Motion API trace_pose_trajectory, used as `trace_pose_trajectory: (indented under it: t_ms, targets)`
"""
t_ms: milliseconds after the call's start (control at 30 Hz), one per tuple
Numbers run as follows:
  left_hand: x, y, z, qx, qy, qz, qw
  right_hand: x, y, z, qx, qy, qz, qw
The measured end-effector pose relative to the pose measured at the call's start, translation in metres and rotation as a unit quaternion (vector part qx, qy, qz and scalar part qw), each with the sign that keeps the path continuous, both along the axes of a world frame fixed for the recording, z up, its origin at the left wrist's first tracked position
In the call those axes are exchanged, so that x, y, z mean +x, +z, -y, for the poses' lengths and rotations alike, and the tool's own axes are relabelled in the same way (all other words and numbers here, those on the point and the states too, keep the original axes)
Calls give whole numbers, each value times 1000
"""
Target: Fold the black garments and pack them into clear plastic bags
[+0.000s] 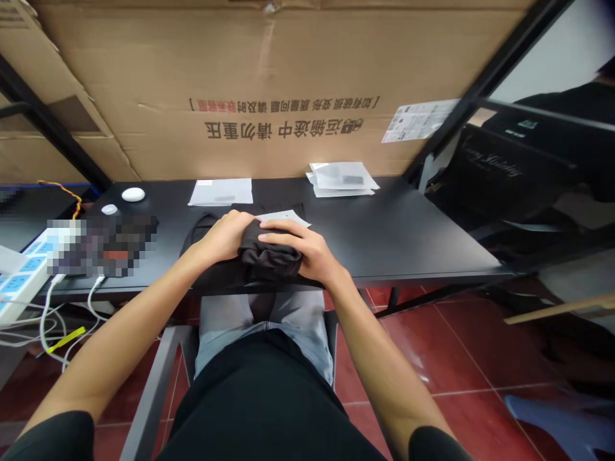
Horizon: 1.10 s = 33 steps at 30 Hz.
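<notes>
As the person sits up to a black counter, the left hand and the right hand both lie on a bunched black garment. It forms a tight bulge near the counter's front edge, while looser folds of the same cloth spread beneath it and hang over the edge toward the person's lap. The left hand's fingers sit pressed together over the top of the bulge. The right hand's fingers curve across it from the other side, slightly spread, and their tips come close to the left hand near the middle. Just behind the right hand, a white paper card pokes out from under the cloth. Farther back on the counter lie a white paper packet and a small stack of white packets. Two round white objects sit toward the left, beside a blurred patch that cannot be made out. A blue-and-white power strip at the left edge trails white cables. A large cardboard carton with red and black Chinese print stands behind the counter, above a red tile floor.
</notes>
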State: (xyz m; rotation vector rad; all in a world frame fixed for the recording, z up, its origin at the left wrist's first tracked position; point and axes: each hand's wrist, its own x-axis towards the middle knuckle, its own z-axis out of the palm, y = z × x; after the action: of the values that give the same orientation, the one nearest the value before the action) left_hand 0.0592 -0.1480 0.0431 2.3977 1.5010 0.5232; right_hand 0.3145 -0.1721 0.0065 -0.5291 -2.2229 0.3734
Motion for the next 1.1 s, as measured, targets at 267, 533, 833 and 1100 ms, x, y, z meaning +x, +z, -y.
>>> trace_pose_trajectory:
  t_ms: [267, 533, 833, 1100]
  targets:
    - [6, 11, 2, 45, -30, -21, 998, 9, 1, -9, -32, -16, 126, 991]
    - [25, 21, 35, 93, 89, -177, 976, 4, 4, -8, 2, -169, 159, 973]
    - [63, 16, 63, 179, 64, -167, 967, -6, -22, -14, -3, -397, 165, 903]
    - [46, 1, 51, 140, 90, -152, 974, 2, -16, -20, 20, -206, 245, 947]
